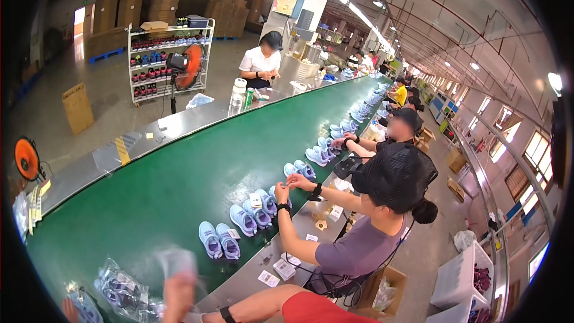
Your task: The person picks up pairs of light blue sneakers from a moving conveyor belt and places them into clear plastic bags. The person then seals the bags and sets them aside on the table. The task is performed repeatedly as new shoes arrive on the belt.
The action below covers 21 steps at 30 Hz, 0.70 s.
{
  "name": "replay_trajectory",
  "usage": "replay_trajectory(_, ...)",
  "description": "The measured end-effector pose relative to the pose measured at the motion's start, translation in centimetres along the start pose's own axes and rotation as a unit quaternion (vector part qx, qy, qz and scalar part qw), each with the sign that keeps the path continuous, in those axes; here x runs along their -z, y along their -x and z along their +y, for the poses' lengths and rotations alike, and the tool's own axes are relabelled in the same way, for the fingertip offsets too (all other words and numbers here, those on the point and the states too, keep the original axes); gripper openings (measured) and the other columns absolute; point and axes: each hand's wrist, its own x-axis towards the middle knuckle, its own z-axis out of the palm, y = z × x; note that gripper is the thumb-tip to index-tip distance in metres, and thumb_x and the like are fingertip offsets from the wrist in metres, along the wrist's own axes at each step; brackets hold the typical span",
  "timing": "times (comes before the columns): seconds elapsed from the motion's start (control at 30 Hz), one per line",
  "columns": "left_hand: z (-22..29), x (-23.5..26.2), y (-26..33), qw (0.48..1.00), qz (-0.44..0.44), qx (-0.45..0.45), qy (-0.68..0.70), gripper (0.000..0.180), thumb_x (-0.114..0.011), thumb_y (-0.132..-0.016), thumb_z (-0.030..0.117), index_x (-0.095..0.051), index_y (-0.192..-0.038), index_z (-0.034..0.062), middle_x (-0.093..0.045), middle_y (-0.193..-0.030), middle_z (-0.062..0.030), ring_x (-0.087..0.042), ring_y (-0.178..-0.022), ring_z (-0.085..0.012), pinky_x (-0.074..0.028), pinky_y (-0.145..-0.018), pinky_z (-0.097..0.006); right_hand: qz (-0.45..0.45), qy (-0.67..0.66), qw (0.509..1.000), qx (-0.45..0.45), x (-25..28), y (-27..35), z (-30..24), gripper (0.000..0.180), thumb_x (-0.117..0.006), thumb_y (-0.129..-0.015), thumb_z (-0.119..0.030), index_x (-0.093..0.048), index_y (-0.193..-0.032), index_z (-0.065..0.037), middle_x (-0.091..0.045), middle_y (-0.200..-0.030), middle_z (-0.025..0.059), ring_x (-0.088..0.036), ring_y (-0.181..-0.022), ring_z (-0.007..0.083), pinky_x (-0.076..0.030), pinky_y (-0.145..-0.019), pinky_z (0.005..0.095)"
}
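Pinching a clear plastic bag (173,261) in the right hand (178,295) near the green belt's (155,197) front edge w/ left hand (70,309) barely showing, grip unclear, it's looking light, floppy, slick, prob best taken at the top edge.

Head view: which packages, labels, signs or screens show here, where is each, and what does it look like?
Clear plastic bag: held up in the right hand, crumpled, see-through.
Bagged shoes: near end of the green belt, clear wrapping.
Paper tags: metal ledge beside the belt, small, white.
Cardboard boxes: stacked at the far wall, brown.
Board: on the white pillar, yellowish, rectangular.
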Motion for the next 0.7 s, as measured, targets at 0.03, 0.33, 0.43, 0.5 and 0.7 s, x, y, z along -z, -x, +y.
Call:
replay_trajectory(0.03, 0.7, -1.3, 1.3, 0.994, -0.105, -0.022, 0.009, 0.01, -0.059, -0.077, 0.012, -0.058, -0.079, 0.0022, -0.053, -0.061, -0.0162, -0.047, -0.052, -0.0249, -0.041, -0.051, -0.037, 0.01, 0.014, 0.999, -0.041, 0.2, 0.9, 0.5, 0.027, -0.06, -0.075, -0.023, -0.063, -0.096, -0.008, -0.064, -0.093, 0.0099, -0.061, -0.085, 0.0247, -0.048, -0.074, 0.038)
replay_trajectory(0.33, 3.0, 2.7, 3.7, 0.997, 0.056, -0.022, -0.055, 0.02, -0.066, -0.077, 0.017, -0.063, -0.086, -0.0009, -0.055, -0.065, -0.0231, -0.053, -0.049, -0.0262, -0.043, -0.05, -0.033, 0.089, 0.242, 0.956, -0.14, 1.6, -0.2, 4.0, 0.026, -0.059, -0.073, -0.019, -0.063, -0.096, -0.008, -0.064, -0.095, 0.0098, -0.062, -0.085, 0.0264, -0.048, -0.075, 0.0384)
replay_trajectory(0.43, 3.2, 3.3, 3.5, 0.984, 0.117, 0.074, 0.112, 0.022, -0.066, -0.078, 0.012, -0.062, -0.094, -0.003, -0.066, -0.08, -0.0071, -0.057, -0.068, -0.0107, -0.045, -0.064, -0.024, 0.13, 0.306, 0.935, -0.121, 3.5, -4.2, 2.5, 0.026, -0.059, -0.072, -0.018, -0.064, -0.096, -0.008, -0.064, -0.096, 0.0098, -0.062, -0.085, 0.0269, -0.048, -0.076, 0.0385)
replay_trajectory(0.5, 4.1, 5.0, 3.8, 0.983, 0.123, 0.086, 0.102, 0.025, -0.066, -0.078, 0.01, -0.061, -0.098, -0.0032, -0.064, -0.087, -0.0031, -0.056, -0.076, -0.0094, -0.045, -0.069, -0.024, 0.171, 0.344, 0.917, -0.105, 4.6, -6.8, 2.1, 0.027, -0.059, -0.071, -0.017, -0.064, -0.096, -0.008, -0.065, -0.096, 0.0098, -0.062, -0.085, 0.0273, -0.048, -0.076, 0.0386)
replay_trajectory(0.7, 3.1, 7.5, 5.2, 0.913, 0.289, 0.238, 0.163, 0.022, -0.066, -0.081, 0.023, -0.058, -0.087, 0.0044, -0.05, -0.069, 0.0064, -0.041, -0.055, -0.0021, -0.032, -0.049, -0.018, 0.161, 0.41, 0.897, -0.032, 3.5, -7.6, 2.7, 0.027, -0.059, -0.07, -0.015, -0.064, -0.096, -0.008, -0.065, -0.097, 0.0097, -0.063, -0.085, 0.0284, -0.048, -0.077, 0.0389)
